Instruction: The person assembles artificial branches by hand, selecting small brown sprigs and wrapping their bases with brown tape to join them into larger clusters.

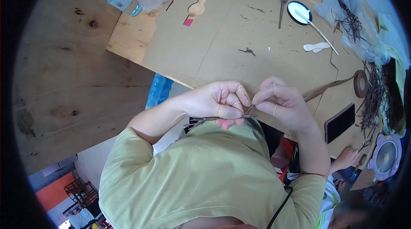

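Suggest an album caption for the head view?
Left fingers grip brown twigs, right fingers close beside them, tape roll to the right.

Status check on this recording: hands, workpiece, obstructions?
Left hand holding thin brown twigs. Right hand curled by their right end, grip unclear. Brown tape runs from its roll toward the right hand. Phone off right, out of the way.

The T-shirt point(197, 173) is pale green and short-sleeved. Thin tan bands point(274, 89) circle several fingers point(231, 112). A black cable point(279, 211) curves over the shirt's right side.
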### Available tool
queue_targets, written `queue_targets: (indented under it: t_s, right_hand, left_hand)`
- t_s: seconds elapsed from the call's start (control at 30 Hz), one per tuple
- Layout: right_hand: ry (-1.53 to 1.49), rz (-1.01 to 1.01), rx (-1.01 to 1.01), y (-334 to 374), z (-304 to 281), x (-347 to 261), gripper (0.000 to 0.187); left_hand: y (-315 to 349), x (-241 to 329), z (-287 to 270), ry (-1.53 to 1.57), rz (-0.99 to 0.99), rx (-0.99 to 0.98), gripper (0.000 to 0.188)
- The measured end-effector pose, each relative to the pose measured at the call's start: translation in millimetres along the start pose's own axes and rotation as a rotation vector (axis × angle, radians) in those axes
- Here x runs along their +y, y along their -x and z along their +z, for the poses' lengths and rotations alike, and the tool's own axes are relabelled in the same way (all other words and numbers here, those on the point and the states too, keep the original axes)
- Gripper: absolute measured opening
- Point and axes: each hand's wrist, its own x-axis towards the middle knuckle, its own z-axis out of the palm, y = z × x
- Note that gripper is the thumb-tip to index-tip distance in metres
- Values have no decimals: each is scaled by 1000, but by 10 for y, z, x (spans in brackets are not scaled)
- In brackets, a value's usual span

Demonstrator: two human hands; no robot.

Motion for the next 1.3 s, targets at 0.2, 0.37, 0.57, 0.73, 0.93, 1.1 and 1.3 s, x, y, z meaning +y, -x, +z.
queue_targets:
  t_s: [0.2,0.37,0.57,0.73,0.93,1.1,1.3]
  right_hand:
    - [165,175,-46,14,-53,-234,10]
    - [386,264,-229,-93,-151,-373,12]
    - [568,149,-257,-158,-119,-367,14]
    - [541,269,-411,-244,-171,-289,15]
    - [516,288,-346,-234,-231,-256,17]
    - [477,-145,-68,-95,-200,-243,24]
    - [287,76,-61,-28,-114,-163,14]
  left_hand:
    - [-7,-9,16,-84,-67,57,20]
    - [-1,34,87,-356,-33,93,19]
    - [-9,151,176,-528,-71,59,16]
    - [-1,145,164,-624,128,-48,12]
    - [14,163,138,-494,61,53,15]
    - [24,85,33,-134,34,189,17]
    - [-18,58,-5,81,25,212,16]
